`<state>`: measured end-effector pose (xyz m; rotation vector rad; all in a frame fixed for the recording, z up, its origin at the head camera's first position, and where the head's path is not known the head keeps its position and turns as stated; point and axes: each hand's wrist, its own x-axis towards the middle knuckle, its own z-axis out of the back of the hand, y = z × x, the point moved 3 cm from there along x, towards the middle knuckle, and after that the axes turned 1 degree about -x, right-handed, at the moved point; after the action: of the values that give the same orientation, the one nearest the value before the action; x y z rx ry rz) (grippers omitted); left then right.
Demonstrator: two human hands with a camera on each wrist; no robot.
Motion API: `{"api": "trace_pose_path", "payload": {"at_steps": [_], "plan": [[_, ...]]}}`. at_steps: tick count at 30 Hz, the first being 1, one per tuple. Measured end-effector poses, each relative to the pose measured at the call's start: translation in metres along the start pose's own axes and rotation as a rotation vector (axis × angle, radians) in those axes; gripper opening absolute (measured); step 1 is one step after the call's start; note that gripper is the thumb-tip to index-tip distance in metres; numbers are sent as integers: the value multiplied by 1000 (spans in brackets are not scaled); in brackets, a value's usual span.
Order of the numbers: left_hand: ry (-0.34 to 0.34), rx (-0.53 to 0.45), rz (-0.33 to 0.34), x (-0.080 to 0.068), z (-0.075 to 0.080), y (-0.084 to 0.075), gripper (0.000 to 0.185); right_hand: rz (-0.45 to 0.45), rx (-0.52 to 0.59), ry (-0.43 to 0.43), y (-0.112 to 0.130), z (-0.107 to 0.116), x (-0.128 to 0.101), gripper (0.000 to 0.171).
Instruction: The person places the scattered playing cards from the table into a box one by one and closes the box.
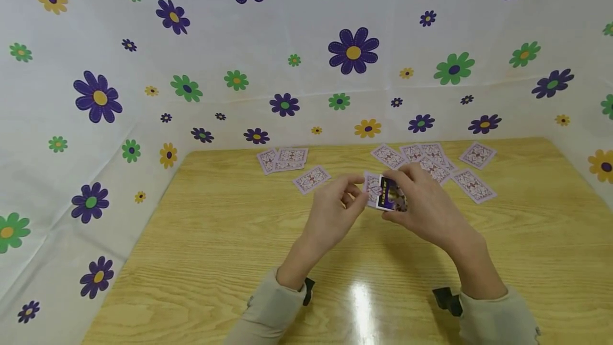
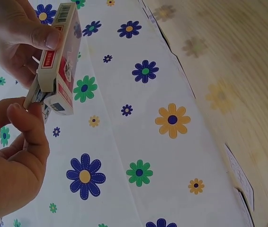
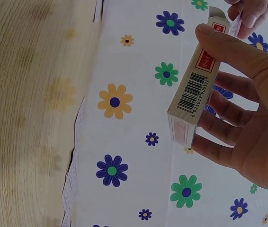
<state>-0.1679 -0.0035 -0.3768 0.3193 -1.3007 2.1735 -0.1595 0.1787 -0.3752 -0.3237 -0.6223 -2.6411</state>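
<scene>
My right hand (image 1: 426, 206) grips a playing-card box (image 1: 394, 195), its thumb on one narrow side and its fingers on the other. A barcode and red labels mark the narrow side of this box (image 3: 191, 94) in the right wrist view. Out of the box's opened end, on the left, sticks a purple-backed playing card (image 1: 372, 188). Thumb and fingertips of my left hand (image 1: 333, 206) pinch that card's outer edge. In the left wrist view, the flap of the box (image 2: 60, 105) stands out beside the cards. Both hands are raised over the wooden table.
Purple-backed cards lie on the wooden table (image 1: 215, 238): a small overlapping group (image 1: 290, 156) at back left, a single card (image 1: 312, 179) nearer, and several scattered cards (image 1: 474, 185) at back right. A flower-printed white cloth (image 1: 297, 31) walls the back and sides.
</scene>
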Motion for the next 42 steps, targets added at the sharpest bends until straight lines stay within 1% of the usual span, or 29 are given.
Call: {"api": "trace_pose_path", "payload": {"at_steps": [8,11,15,18,23,26,35,42], "plan": [[22,58,-36,-2,-6,-3,24,6,5,-18,0,2,0,73],[33,113,-50,-3,-9,-4,24,4,8,-18,0,3,0,73],[64,204,-72,-4,-12,-7,26,8,10,-20,0,3,0,73],[91,245,-87,-6,-14,-10,27,12,10,-24,0,3,0,73],[107,292,-99,-7,-17,-12,27,15,8,-27,0,2,0,72],[105,305,-101,-8,-18,-13,27,19,7,-29,-1,2,0,72],[74,307,-133,-9,-18,-14,25,19,1,-26,-1,2,0,73],[75,306,-128,-10,-18,-13,25,13,-2,-19,-1,2,0,73]]}}
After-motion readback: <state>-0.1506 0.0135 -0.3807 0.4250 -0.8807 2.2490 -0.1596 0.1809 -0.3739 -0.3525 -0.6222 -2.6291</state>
